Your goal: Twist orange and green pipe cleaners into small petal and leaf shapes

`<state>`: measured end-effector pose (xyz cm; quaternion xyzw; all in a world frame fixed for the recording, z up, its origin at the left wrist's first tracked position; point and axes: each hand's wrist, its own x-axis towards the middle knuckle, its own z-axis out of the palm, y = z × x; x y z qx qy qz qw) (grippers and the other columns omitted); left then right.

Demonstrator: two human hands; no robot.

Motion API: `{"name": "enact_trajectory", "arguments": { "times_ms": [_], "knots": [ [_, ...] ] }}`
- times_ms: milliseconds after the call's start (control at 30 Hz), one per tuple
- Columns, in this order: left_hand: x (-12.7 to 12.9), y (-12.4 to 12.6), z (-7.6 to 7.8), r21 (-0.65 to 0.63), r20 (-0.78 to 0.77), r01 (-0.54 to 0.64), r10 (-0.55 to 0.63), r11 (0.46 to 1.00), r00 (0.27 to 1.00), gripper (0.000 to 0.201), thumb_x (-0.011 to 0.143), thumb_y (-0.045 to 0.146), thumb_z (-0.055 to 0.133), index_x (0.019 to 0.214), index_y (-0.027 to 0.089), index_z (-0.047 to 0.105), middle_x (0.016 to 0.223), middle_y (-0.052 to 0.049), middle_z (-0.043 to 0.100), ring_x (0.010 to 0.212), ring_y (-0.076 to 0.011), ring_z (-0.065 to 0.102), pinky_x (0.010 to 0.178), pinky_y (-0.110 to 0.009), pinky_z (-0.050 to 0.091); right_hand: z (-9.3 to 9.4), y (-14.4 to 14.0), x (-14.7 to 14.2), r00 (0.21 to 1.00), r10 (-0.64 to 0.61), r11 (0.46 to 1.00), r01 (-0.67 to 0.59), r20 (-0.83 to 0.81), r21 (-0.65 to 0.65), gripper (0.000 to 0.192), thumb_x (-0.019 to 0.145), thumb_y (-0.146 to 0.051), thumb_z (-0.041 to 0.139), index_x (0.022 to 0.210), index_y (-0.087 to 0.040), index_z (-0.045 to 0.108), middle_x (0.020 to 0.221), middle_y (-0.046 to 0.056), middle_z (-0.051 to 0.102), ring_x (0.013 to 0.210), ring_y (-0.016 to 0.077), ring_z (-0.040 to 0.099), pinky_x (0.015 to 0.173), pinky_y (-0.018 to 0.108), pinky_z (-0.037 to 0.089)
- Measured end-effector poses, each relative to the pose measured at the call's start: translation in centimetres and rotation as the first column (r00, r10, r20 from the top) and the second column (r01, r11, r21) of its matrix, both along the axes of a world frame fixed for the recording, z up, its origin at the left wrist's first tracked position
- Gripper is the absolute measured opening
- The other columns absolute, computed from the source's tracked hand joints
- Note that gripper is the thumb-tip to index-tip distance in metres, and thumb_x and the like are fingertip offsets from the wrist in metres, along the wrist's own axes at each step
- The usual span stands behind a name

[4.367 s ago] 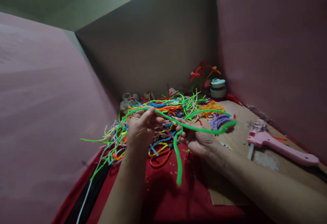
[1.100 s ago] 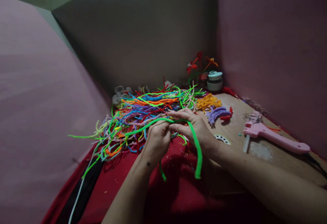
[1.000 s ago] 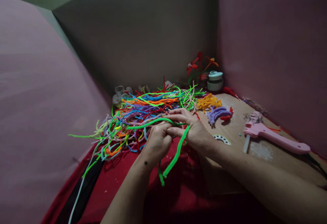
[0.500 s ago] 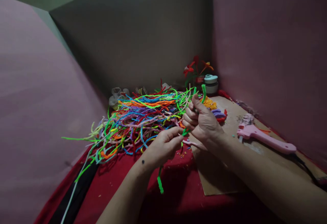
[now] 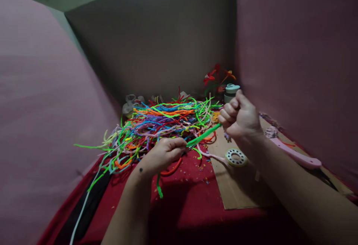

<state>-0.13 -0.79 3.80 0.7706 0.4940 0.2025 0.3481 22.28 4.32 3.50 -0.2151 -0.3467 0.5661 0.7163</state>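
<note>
Green pipe cleaners (image 5: 205, 135) stretch between my two hands, slanting up to the right. My left hand (image 5: 165, 154) pinches their lower end between thumb and fingers, and a green tail hangs below it. My right hand (image 5: 242, 116) is wrapped in a fist around the upper end, hiding that part. Just behind my left hand lies a big tangled heap of many-coloured pipe cleaners (image 5: 159, 120). A red-orange strand (image 5: 172, 169) shows beneath my left hand.
On the red cloth (image 5: 195, 185) lies a brown board (image 5: 237, 194) with a round disc with holes (image 5: 236, 157) and a pink glue gun (image 5: 296, 153). Red flowers (image 5: 209, 77) and a lidded jar (image 5: 231, 92) stand behind. A white cord (image 5: 84, 207) runs down at left.
My hands have moved apart, the right one up and rightward, the left one leftward. The green pipe cleaners now stretch between them, and the round disc has come into view.
</note>
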Motion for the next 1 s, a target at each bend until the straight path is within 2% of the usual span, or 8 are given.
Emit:
{"name": "enact_trajectory", "arguments": {
  "times_ms": [100,167,300,367,600,767,900,1000],
  "knots": [
    [-1.5,0.3,-0.1,-0.034,-0.027,-0.008,0.007,0.999,1.000,0.018,0.076,0.026,0.048,0.064,0.015,0.056,0.058,0.003,0.041,0.052,-0.0079,0.035,0.046,-0.018,0.028,1.2,-1.9,0.6,0.927,-0.360,0.918,0.332,0.105,0.217,0.037,0.084,-0.034,0.051,0.051,-0.021,0.039,0.040,-0.006,0.026,0.036,0.0070,0.022,0.040,0.026,0.020],
    [-2.1,0.5,-0.5,-0.049,-0.043,0.017,-0.019,0.999,0.999,0.019,0.076,0.025,0.047,0.062,0.015,0.054,0.057,0.003,0.040,0.051,-0.0080,0.034,0.046,-0.019,0.027,1.8,-3.9,-0.2,0.764,-0.552,0.808,0.391,0.334,0.440,0.024,0.084,-0.025,0.051,0.060,-0.021,0.055,0.050,-0.003,0.043,0.047,0.0092,0.040,0.049,0.027,0.030],
    [-2.0,0.5,-0.9,-0.006,-0.041,0.132,-0.132,0.991,0.990,0.020,0.077,0.026,0.048,0.066,0.014,0.059,0.064,0.002,0.047,0.061,-0.0102,0.041,0.056,-0.020,0.034,0.7,-6.1,-4.0,0.352,-0.442,0.794,-0.274,0.825,0.542,0.012,0.079,-0.017,0.055,0.075,-0.021,0.065,0.079,0.005,0.063,0.077,0.0181,0.054,0.069,0.032,0.037],
    [-1.7,0.2,-0.9,-0.012,-0.008,0.169,-0.169,0.986,0.986,0.025,0.080,0.031,0.047,0.068,0.014,0.060,0.064,0.002,0.046,0.062,-0.0101,0.040,0.057,-0.020,0.034,-0.9,-5.6,-5.7,0.209,-0.399,0.829,-0.334,0.893,0.448,0.013,0.075,-0.013,0.055,0.071,-0.020,0.065,0.074,0.006,0.062,0.071,0.0179,0.052,0.064,0.031,0.035],
    [-2.6,-0.3,-0.6,0.046,-0.023,0.237,-0.236,0.970,0.971,0.021,0.081,0.028,0.049,0.076,0.014,0.064,0.064,0.002,0.047,0.060,-0.0093,0.040,0.054,-0.019,0.033,-1.7,-3.6,-6.4,0.070,-0.088,0.933,-0.344,0.994,0.107,0.029,0.068,-0.013,0.059,0.041,-0.018,0.049,0.039,-0.003,0.035,0.040,0.0065,0.028,0.043,0.026,0.016],
    [-4.9,0.0,-0.3,-0.052,0.088,0.106,-0.101,0.993,0.991,0.021,0.077,0.031,0.054,0.072,0.014,0.064,0.053,0.003,0.043,0.047,-0.0069,0.034,0.043,-0.018,0.025,-0.4,-4.4,-4.1,0.271,0.332,0.928,-0.265,0.903,-0.262,0.021,0.066,-0.021,0.064,0.047,-0.017,0.056,0.040,-0.004,0.039,0.036,0.0048,0.027,0.037,0.024,0.012],
    [-6.1,-0.1,0.2,0.012,0.177,-0.017,0.015,1.000,0.984,0.021,0.073,0.032,0.061,0.065,0.013,0.066,0.050,0.003,0.045,0.044,-0.0058,0.036,0.040,-0.018,0.024,-1.0,-5.3,-1.6,0.530,0.616,0.782,-0.319,0.583,-0.535,0.012,0.061,-0.024,0.069,0.057,-0.015,0.062,0.034,-0.010,0.024,0.032,0.0025,0.013,0.034,0.021,0.005],
    [-6.2,0.1,0.1,0.019,0.413,-0.166,0.144,0.986,0.899,0.020,0.072,0.030,0.063,0.062,0.013,0.063,0.047,0.003,0.045,0.040,-0.0046,0.035,0.038,-0.017,0.023,-1.5,-5.8,-0.8,0.607,0.702,0.681,-0.419,0.373,-0.601,0.012,0.063,-0.023,0.068,0.065,-0.012,0.065,0.036,-0.010,0.024,0.035,0.0018,0.011,0.034,0.018,0.006]
  ]
}}
